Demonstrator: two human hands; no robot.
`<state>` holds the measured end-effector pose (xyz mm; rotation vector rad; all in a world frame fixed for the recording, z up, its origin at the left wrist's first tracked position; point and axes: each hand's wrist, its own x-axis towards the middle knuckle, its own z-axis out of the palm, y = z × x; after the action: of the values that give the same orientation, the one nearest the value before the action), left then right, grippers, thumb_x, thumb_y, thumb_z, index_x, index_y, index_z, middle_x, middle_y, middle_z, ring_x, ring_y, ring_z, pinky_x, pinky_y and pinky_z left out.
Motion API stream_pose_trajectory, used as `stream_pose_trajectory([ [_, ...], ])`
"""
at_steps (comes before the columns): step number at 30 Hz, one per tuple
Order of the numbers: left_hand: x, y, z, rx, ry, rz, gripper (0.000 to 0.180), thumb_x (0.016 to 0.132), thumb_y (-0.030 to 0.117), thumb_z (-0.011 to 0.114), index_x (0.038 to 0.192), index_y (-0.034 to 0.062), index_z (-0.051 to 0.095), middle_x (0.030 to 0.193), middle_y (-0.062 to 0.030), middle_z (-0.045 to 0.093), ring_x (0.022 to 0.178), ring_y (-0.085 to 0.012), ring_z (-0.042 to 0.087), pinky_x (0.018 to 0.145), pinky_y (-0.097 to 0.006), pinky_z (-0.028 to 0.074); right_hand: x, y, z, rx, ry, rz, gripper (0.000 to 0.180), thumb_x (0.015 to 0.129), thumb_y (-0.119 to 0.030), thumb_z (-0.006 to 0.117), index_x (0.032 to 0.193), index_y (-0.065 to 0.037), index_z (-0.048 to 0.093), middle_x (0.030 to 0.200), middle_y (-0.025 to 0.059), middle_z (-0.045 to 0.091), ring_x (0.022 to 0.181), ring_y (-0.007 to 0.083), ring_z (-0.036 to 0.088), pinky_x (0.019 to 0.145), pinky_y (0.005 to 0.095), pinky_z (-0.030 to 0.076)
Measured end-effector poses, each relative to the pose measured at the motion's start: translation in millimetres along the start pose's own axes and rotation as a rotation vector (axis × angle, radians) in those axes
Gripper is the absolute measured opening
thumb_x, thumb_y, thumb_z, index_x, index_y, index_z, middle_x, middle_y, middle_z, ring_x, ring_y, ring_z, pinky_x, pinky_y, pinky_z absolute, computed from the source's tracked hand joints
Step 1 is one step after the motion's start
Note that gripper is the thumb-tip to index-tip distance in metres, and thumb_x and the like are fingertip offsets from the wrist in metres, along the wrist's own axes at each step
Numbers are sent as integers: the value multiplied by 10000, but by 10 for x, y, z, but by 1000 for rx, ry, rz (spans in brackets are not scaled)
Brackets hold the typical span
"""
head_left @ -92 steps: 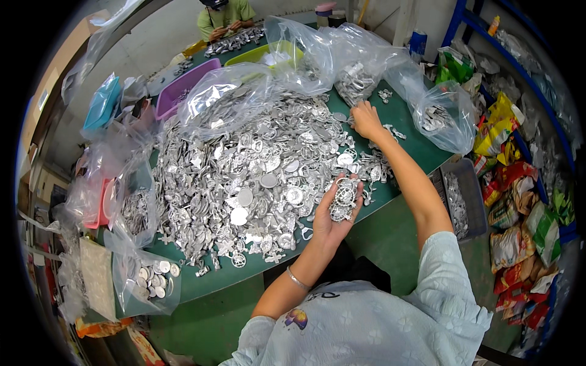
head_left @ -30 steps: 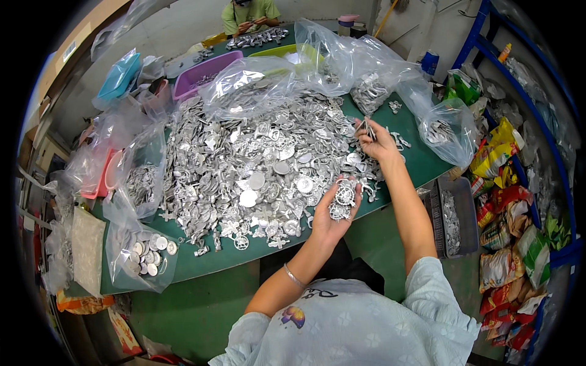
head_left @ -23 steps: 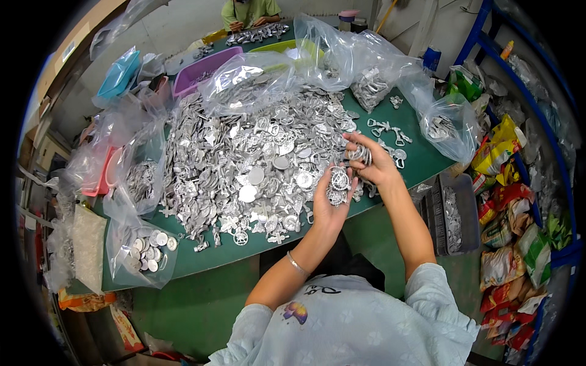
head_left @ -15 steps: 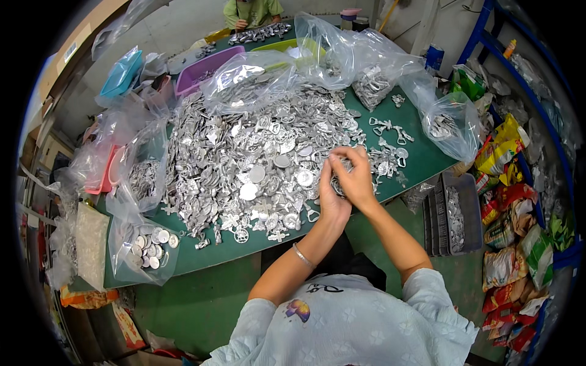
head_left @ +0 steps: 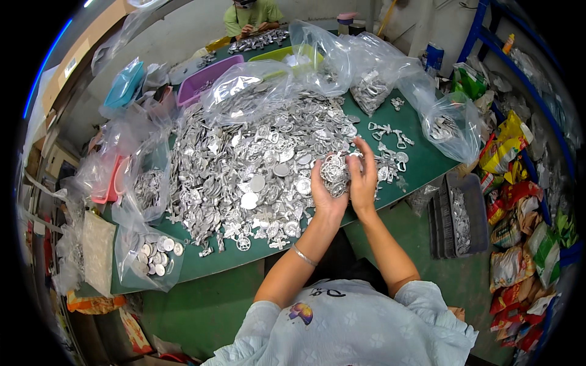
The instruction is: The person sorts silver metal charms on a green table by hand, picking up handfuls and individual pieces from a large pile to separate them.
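Head view: a clump of small silver metal parts (head_left: 334,174) sits at the frame's centre, cupped in the left hand (head_left: 326,192), whose fingers curl up around it. The right hand (head_left: 364,177) presses against the clump's right side, fingers upright and close together, so the two hands face each other with the parts between them. The clump is a loose bunch with no clear long axis; which way single parts point cannot be told.

Both hands hover over the near edge of the green table (head_left: 427,161), just beside the big heap (head_left: 256,165) of like parts that fills the table's middle. A few loose pieces (head_left: 390,137) lie on bare green to the upper right. Clear bags (head_left: 452,125) crowd the right and far edges, more bags (head_left: 149,256) the left. Open floor lies below the near edge, with a grey crate (head_left: 458,213) at lower right. Another person (head_left: 250,15) sits at the far end.
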<state>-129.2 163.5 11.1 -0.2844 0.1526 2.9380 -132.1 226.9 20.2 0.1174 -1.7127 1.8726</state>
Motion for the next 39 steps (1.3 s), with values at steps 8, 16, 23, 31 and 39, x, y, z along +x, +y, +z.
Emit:
stream_pose_trajectory([
  [8,-124,-93,164,1424,-154,785,394,923,168,421,1249,-52,425,1360,-198,350,1271,-264,332,1030,-336,257,-70,47,80,478,-66,344,384,878,-270,500,1171,-22,513,1156,124,550,1057,229,515,939,326,368],
  [16,-81,-6,221,2044,-172,956,528,853,253,513,1273,-43,391,1438,-240,138,1337,-375,132,1060,-482,52,-1,103,123,989,63,641,382,891,-324,456,1133,-39,535,1129,120,563,1010,230,536,914,334,395],
  [23,47,81,213,1443,-402,818,410,936,102,343,1335,11,330,1264,-175,477,1152,-223,461,980,-333,327,34,204,198,1485,104,765,416,895,-418,387,1049,-75,567,1075,95,579,962,236,556,871,367,442],
  [31,56,180,176,1658,-304,958,402,870,102,450,1262,14,439,1363,-191,351,1221,-277,386,989,-345,311,-13,134,249,1393,182,870,426,891,-433,385,1034,-75,563,1094,103,566,1023,234,512,925,347,393],
  [39,-82,171,43,1504,-329,587,502,818,275,576,1254,56,458,1358,-214,324,1243,-316,348,1007,-390,292,-164,-65,247,487,76,471,416,953,-347,356,1176,-19,481,1141,54,495,1087,146,445,930,262,332],
])
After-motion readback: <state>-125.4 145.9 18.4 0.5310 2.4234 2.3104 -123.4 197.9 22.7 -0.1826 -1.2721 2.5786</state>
